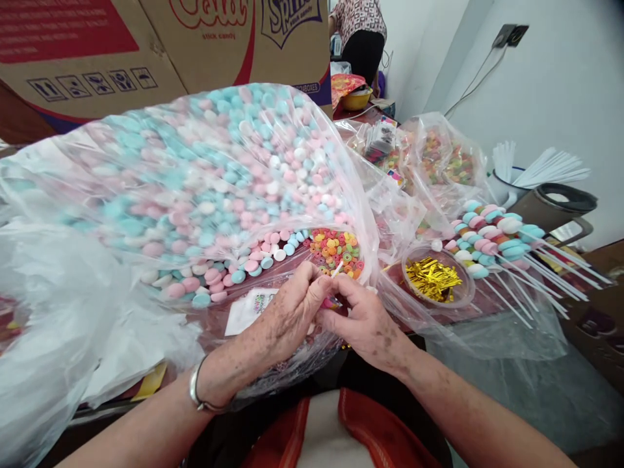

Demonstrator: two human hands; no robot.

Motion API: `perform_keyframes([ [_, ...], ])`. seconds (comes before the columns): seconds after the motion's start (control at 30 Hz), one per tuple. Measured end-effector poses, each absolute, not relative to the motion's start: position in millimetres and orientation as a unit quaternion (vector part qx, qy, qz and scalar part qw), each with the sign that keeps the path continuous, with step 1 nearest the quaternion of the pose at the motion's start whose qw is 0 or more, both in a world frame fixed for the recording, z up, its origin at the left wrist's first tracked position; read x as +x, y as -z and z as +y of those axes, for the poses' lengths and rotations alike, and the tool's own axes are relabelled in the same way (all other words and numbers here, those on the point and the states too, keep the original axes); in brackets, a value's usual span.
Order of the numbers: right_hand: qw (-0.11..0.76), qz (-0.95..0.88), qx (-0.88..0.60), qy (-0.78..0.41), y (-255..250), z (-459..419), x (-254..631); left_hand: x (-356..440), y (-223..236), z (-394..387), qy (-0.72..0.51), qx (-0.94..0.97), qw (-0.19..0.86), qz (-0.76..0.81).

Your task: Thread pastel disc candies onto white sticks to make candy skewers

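My left hand and my right hand meet over the table's front edge, fingers closed together in a pinch. Between them pokes up the end of a white stick. A small pink and purple printed piece shows under the fingers; what it belongs to is hidden. Just beyond lie gummy rings in red, orange and green, inside the mouth of a big clear bag. Pink, blue and white round candies fill that bag. Printed white packets lie left of my left hand.
At right are a tub of gold twist ties, candy skewers, a dark mug and white sticks. A carton stands behind; white plastic covers the left. Another person is at the back.
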State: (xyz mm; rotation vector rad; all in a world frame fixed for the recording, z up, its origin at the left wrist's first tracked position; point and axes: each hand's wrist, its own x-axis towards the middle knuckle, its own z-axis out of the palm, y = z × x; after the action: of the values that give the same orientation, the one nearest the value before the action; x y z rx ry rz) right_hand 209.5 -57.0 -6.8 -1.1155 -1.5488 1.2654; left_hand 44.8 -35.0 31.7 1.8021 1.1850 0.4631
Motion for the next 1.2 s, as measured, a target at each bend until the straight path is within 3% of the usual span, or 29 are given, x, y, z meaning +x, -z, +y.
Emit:
perform_keyframes([
  [0.2,0.453,-0.584,-0.462,-0.49,13,-57,211,48,-21,-35,-0.271,0.586,0.602,0.469],
  [0.33,0.453,-0.532,-0.41,-0.586,17,-54,215,43,-14,-38,-0.319,0.485,0.664,0.471],
  [0.43,0.45,-0.543,-0.328,-0.628,19,-51,221,41,-13,-40,-0.281,0.425,0.73,0.455],
  [0.57,0.418,-0.716,-0.3,-0.471,20,-49,232,40,-12,-39,-0.182,0.387,0.802,0.417],
  [0.7,0.432,-0.789,-0.317,-0.3,20,-54,236,36,-10,-36,-0.16,0.359,0.845,0.363],
  [0.97,0.466,-0.72,-0.426,-0.289,16,-67,226,33,-18,-38,-0.144,0.408,0.833,0.345],
  [1.07,0.453,-0.763,-0.451,-0.096,16,-74,233,35,-19,-38,-0.176,0.429,0.802,0.376],
  [1.2,0.342,-0.874,-0.335,0.078,11,-81,241,35,-14,-39,-0.142,0.438,0.811,0.362],
])
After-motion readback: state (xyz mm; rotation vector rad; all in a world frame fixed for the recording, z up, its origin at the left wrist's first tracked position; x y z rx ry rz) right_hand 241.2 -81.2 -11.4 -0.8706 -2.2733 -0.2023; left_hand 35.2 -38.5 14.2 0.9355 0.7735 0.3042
